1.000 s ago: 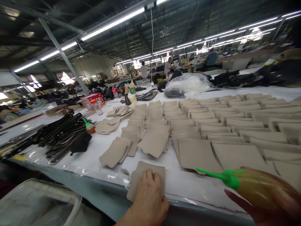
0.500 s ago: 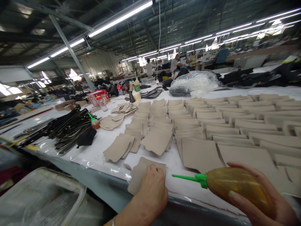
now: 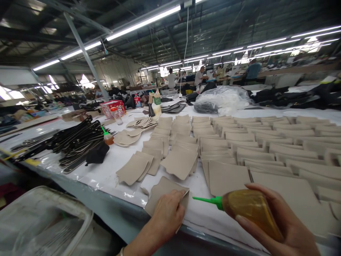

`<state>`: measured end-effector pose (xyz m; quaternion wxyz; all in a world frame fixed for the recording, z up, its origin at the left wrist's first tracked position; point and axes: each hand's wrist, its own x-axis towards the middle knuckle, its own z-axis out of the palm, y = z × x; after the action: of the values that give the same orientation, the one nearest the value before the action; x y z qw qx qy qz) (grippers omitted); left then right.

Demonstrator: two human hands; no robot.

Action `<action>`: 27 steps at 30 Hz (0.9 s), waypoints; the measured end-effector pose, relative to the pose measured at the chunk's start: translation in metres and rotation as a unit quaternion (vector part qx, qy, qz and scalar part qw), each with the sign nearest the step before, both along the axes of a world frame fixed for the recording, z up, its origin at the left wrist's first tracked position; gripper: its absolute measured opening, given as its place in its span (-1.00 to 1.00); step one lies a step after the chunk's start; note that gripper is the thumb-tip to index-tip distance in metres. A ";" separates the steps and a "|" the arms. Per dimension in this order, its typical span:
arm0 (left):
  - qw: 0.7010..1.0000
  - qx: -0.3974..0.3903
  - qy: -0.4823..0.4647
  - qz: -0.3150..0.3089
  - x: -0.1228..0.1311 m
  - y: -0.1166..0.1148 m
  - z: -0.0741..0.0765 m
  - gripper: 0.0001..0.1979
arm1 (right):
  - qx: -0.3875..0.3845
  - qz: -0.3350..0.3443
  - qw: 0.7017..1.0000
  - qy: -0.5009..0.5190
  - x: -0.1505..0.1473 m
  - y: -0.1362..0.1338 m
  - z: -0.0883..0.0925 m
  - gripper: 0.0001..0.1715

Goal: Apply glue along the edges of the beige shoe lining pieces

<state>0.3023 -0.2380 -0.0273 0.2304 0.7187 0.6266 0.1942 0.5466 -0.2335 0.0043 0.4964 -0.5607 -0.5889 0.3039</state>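
White bin: its rim [image 3: 84, 222] is seen below the tabletop's front edge, toward the left.
Left hand [image 3: 166, 213]: laid over a single beige piece [image 3: 158, 193], its fingers bent in and closed on the right-hand part, where a corner is raised; the thumb is mostly hidden.
Beige piece: placed at the front edge of the tabletop [image 3: 106, 174], seemingly overhanging it; its long axis cannot be told, much being covered by the hand.
Right hand [image 3: 285, 220]: wrapped around the squeeze bottle [image 3: 250, 209], thumb and fingers parted only by the width of its body.
Squeeze bottle: held over the front edge, right of the beige piece; its long axis is set roughly along that edge, the green nozzle [image 3: 206, 201] pointed left at the raised corner, near but apart.
Progress: one piece is judged ready under the nozzle; no liquid can be made out on it, and whether the others have been treated cannot be told.
Beige rows [image 3: 229, 174]: spread in overlapping ranks from near the front edge toward the far edge.
Black strips [image 3: 77, 144]: heaped toward the tabletop's left end, a smaller bottle [image 3: 108, 138] beside them.
Plastic bag [image 3: 221, 99]: set beyond the rows.
Co-workers [image 3: 199, 76]: seen well beyond the far edge.
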 end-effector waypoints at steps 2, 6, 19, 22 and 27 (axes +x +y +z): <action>1.000 0.000 -0.010 -0.003 -0.002 0.002 0.001 -0.45 | 0.008 0.021 0.999 -0.023 -0.004 0.003 -0.002 -0.31; 1.000 -0.002 -0.012 -0.001 -0.003 0.003 0.002 -0.46 | 0.021 0.045 0.996 -0.080 -0.015 0.009 -0.005 -0.37; 1.000 -0.011 -0.015 -0.013 -0.005 0.004 0.006 -0.50 | 0.101 0.081 0.975 -0.182 -0.023 0.018 -0.013 -0.41; 1.000 -0.008 0.012 -0.014 -0.003 0.003 0.009 -0.58 | 0.109 0.083 0.971 -0.195 -0.019 0.022 -0.017 -0.43; 1.000 -0.005 0.025 -0.015 -0.002 0.001 0.011 -0.61 | 0.123 0.091 0.968 -0.197 -0.014 0.028 -0.021 -0.44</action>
<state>0.3001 -0.2369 -0.0162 0.2209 0.7316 0.6224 0.1691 0.5326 -0.2051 -0.0165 0.4060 -0.4881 -0.7565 0.1570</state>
